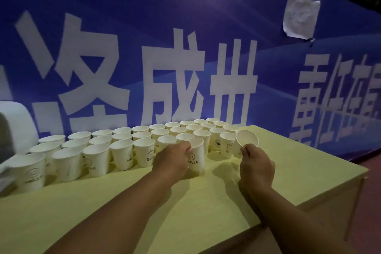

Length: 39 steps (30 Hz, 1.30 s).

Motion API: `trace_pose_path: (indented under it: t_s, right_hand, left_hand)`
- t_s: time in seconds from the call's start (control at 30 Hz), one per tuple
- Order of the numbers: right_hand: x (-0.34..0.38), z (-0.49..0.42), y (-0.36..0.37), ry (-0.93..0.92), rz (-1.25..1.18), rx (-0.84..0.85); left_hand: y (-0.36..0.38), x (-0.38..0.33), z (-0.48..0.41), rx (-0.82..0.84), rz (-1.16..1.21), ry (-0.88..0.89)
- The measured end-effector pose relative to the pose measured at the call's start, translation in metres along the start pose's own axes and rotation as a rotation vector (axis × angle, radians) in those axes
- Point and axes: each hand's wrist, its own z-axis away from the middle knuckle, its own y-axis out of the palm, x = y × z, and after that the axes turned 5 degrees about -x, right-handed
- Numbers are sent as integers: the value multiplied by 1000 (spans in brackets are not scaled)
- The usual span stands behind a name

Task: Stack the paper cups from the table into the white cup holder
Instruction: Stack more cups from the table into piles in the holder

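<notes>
Several white paper cups stand upright in rows across the far half of the pale yellow table. My left hand grips a "HELLO" cup at the front of the rows, and that cup leans slightly. My right hand holds another cup by its lower part, tilted so its open mouth faces me, just right of the rows. A white rounded object at the far left may be the cup holder; I cannot tell.
A blue banner with large white characters rises directly behind the cups. A crumpled sheet of paper is stuck to it at the upper right. The table's right edge drops off to a reddish floor.
</notes>
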Motion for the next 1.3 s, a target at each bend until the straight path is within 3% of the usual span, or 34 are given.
trace_pose_path:
  t_s: [0.3, 0.73, 1.07, 1.2, 1.3]
  right_hand:
    - [126, 58, 10, -129, -418, 174]
    - [280, 143, 72, -189, -676, 344]
    - [386, 186, 114, -195, -928, 390]
    - [425, 205, 124, -213, -974, 392]
    - [450, 218, 131, -234, -992, 430]
  left_hand:
    - [-92, 67, 39, -208, -24, -90]
    - [-200, 201, 83, -410, -119, -277]
    - [-252, 308, 92, -685, -120, -382]
    - [-257, 354, 100, -656, -216, -433]
    - [-251, 373, 104, -523, -335, -512]
